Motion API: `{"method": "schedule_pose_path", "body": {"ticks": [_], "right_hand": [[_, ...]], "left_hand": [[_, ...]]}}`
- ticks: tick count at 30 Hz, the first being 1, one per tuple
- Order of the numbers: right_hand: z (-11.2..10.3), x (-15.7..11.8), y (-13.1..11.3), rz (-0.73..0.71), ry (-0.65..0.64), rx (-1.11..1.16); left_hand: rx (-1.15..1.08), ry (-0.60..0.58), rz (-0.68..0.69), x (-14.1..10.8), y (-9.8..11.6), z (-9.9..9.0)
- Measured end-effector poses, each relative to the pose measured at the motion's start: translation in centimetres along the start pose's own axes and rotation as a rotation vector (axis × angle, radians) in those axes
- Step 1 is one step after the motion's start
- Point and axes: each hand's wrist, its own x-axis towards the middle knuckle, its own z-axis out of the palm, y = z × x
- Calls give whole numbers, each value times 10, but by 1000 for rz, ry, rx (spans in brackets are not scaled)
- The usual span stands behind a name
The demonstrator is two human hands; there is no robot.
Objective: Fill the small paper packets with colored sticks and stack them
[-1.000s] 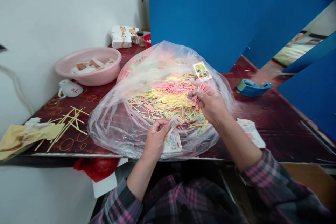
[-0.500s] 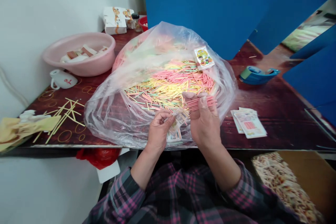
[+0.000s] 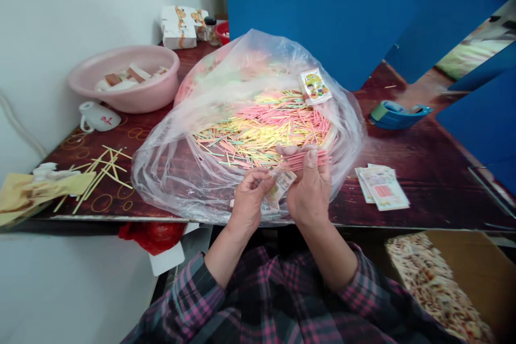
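The thin sticks in the clear plastic bag at centre were pink, yellow, pale green and orange; the bunch in the right hand was all pink, and the paper slips in the left hand were cream. The sleeves at bottom were pink, grey and black plaid, the basin at upper left pale pink, and the tabletop dark maroon with gold rings.

**Held items partly out of sight**

The left hand covers part of a narrow printed paper strip, leaving its small print unreadable. The right hand hides the middle of a bundle of thin pink sticks. A cloudy clear plastic bag blurs the far coloured sticks, and a brown cardboard box runs off the lower right edge.
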Motion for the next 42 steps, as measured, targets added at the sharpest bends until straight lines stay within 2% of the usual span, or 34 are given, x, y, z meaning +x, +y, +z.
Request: {"method": "schedule_pose_path", "body": {"ticks": [3,9,12,17,19,22,24,26,29,32,37,40,42], "right_hand": [[-2,2,1,5,-16,-27],[-5,-2,12,-86,-83,-78],[-8,-5,16,-59,-147,-51],[-15,0,7,50,-288,-34],[-19,6,-3,68,-277,-50],[-29,14,-17,19,-215,-79],[-39,15,-23,-4,-227,-154],[-49,12,-24,-9,-293,-311],[-62,6,-20,-87,-382,-601],[-68,5,-13,-155,-464,-753],[-72,6,-7,-98,-681,-1010],[-74,6,-11,-69,-704,-1173],[-74,7,-16,-43,-719,-1101]], "left_hand": [[23,-10,7,-2,1,1],[111,-87,-23,-7,3,6],[96,-79,-25,-7,4,9],[101,-109,73,-6,4,6],[201,-111,146,-5,3,1],[333,-105,273,-1,2,-6],[392,-95,325,1,3,-8],[458,-88,367,2,6,-9],[550,-108,432,2,10,-8],[621,-135,477,1,14,-7],[704,-174,549,-1,20,-5],[717,-216,560,-2,20,-4],[683,-215,517,0,18,-5]]}}
